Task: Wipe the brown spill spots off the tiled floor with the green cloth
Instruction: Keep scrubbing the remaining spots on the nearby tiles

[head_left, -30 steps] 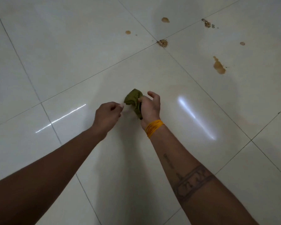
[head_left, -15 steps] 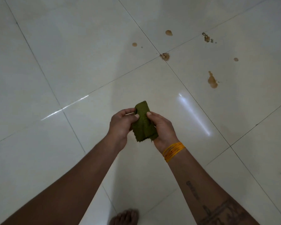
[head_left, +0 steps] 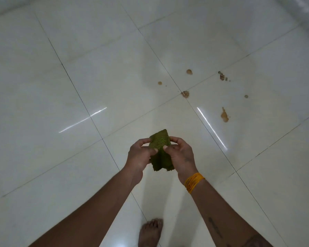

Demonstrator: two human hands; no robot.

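I have the green cloth [head_left: 161,150] pinched between both hands, my left hand [head_left: 141,155] gripping its left edge with thumb over the front, my right hand [head_left: 181,155] gripping the right edge the same way; the cloth is up off the floor, partly folded, its lower end hanging loose below my fingers. Outward from there, the tiled floor [head_left: 78,68] lies pale and glossy beneath; my bare foot [head_left: 151,232] stands at the bottom of the view; the brown spill spots sit ahead and to my right, well apart from the cloth, none of them touched yet as far as I can judge. The largest smear [head_left: 224,115] is nearest; another blot [head_left: 185,94] sits right on the grout crossing; smaller drops [head_left: 189,72] and a crumbly patch [head_left: 222,76] lie farther out. To do this step well, I think I should finish folding the cloth into a firm flat pad with a clean face outward; then crouch and start at the nearest smear, pressing and drawing inward so nothing spreads; the grout spot will likely need extra pressure, and the crumbly bits want gathering rather than smearing.
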